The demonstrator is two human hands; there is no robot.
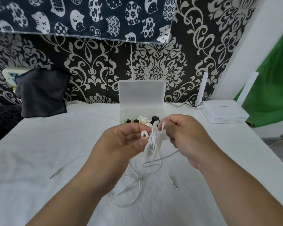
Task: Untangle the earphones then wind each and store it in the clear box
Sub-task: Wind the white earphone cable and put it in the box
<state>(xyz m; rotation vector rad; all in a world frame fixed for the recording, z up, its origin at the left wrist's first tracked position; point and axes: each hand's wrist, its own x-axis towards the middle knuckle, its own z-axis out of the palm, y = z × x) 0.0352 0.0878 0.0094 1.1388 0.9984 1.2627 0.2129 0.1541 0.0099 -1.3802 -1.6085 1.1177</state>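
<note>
A tangle of white earphones (152,142) hangs between both hands above the white table (39,152). My left hand (121,142) pinches the bundle from the left. My right hand (185,136) pinches strands at the top right. Loose cable loops (131,181) trail down onto the table, with a jack plug (174,185) lying at the right and a grey cable (162,158) looping out. The clear box (141,110) stands open behind the hands, its lid upright, with wound black, green and white earphones (142,120) inside.
Another jack plug on a thin cable (55,174) lies on the table at the left. A dark cloth (42,92) hangs at the back left. A white router (222,111) sits at the back right beside a green sheet (271,98).
</note>
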